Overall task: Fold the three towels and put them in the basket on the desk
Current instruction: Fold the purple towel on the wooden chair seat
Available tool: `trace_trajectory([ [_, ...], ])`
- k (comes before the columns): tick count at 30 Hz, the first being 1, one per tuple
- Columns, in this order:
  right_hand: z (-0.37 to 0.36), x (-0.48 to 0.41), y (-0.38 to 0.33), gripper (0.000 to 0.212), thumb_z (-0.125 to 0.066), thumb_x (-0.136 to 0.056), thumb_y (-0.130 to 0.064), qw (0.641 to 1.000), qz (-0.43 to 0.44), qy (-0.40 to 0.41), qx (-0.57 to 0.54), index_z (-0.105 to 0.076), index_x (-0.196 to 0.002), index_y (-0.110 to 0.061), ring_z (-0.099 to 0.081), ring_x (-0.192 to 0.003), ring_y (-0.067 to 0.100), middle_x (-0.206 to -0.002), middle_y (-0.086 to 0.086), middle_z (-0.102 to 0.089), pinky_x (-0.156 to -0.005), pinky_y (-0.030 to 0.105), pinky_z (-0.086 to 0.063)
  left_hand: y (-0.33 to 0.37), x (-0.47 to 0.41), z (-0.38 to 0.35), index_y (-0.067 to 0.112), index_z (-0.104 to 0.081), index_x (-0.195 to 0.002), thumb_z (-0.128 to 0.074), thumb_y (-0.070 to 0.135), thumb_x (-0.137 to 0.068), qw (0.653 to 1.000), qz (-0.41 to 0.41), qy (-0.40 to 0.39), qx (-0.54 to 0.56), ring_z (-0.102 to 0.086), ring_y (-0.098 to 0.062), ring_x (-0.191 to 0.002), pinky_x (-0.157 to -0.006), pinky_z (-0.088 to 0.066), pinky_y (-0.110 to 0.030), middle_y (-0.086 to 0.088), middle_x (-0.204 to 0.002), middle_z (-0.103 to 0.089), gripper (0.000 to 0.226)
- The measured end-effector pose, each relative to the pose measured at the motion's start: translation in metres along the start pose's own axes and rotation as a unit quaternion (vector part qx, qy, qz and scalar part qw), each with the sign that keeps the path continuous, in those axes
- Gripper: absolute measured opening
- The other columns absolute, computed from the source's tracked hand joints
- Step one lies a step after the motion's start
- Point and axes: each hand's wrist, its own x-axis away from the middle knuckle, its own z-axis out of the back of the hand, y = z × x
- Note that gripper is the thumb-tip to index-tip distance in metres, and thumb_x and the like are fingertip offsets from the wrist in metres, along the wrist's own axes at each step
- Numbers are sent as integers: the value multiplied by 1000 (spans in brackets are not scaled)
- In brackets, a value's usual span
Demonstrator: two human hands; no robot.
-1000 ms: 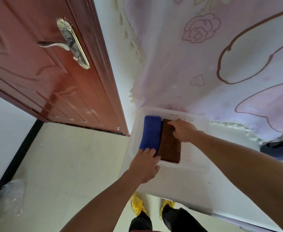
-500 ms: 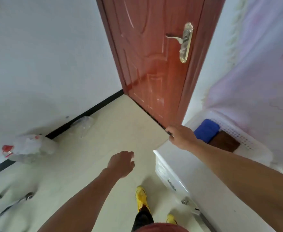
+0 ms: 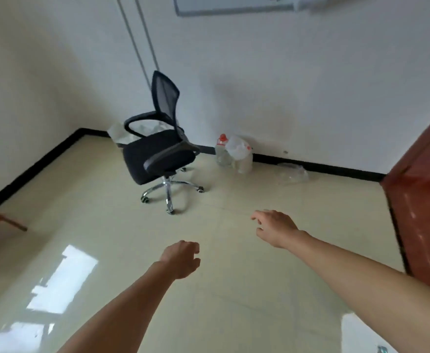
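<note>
Left hand (image 3: 182,259) and right hand (image 3: 275,226), grips loosely open, empty.

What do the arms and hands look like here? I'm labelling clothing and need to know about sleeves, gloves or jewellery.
Both forearms are bare as far as the frame shows, with no sleeve in view. The left hand and right hand wear no gloves. No watch, band or ring shows, though the picture is slightly blurred.

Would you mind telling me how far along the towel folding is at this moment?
Nothing can be confirmed done: no towel, basket or desk is in view. Nothing is in hand; the left hand and right hand hang empty over bare floor, facing an office chair. What remains cannot be judged here.
</note>
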Motion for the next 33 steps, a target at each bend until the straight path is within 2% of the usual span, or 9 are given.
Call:
trace_trajectory([
  [6, -37, -78, -217, 47, -49, -88, -26, 990, 118, -54, 53, -47, -135, -27, -56, -112, 25, -127, 2, -58, -86, 32, -43, -199, 79, -13, 23, -52, -129, -49, 35, -94, 991, 112, 13, 67, -55, -23, -116, -88, -44, -31, -3, -119, -63, 38],
  [9, -58, -99, -314, 50, -49, -88, -28, 978, 183, -76, 71, -44, -137, -28, -57, -110, 25, -126, 2, -59, -85, 33, -44, -283, 120, -19, 23, -52, -130, -50, 35, -94, 977, 186, 21, 99, -57, -24, -113, -88, -45, -31, -5, -122, -60, 38],
  [16, -104, -143, -500, 49, -49, -88, -27, 935, 306, -127, 131, -42, -137, -29, -57, -112, 26, -127, 0, -59, -87, 33, -45, -419, 188, -54, 21, -52, -130, -51, 35, -93, 936, 302, 26, 182, -58, -25, -110, -84, -45, -31, -5, -120, -61, 39],
  [19, -131, -169, -559, 50, -51, -88, -29, 918, 341, -145, 142, -42, -137, -30, -57, -112, 25, -127, 0, -60, -88, 34, -47, -466, 201, -65, 22, -52, -130, -52, 36, -93, 918, 337, 24, 206, -57, -25, -110, -85, -45, -31, -4, -118, -61, 40],
  [25, -181, -263, -720, 50, -51, -88, -32, 879, 413, -173, 165, -41, -137, -31, -58, -112, 26, -127, 1, -60, -89, 35, -48, -615, 203, -56, 22, -51, -131, -50, 35, -93, 876, 414, 35, 245, -57, -24, -113, -86, -45, -32, -3, -124, -59, 40],
  [33, -198, -379, -926, 51, -50, -89, -33, 845, 467, -183, 184, -42, -139, -32, -56, -115, 27, -131, 3, -59, -90, 33, -47, -777, 191, -14, 22, -50, -130, -47, 33, -94, 811, 484, 60, 323, -58, -24, -110, -83, -43, -30, -3, -123, -62, 38],
])
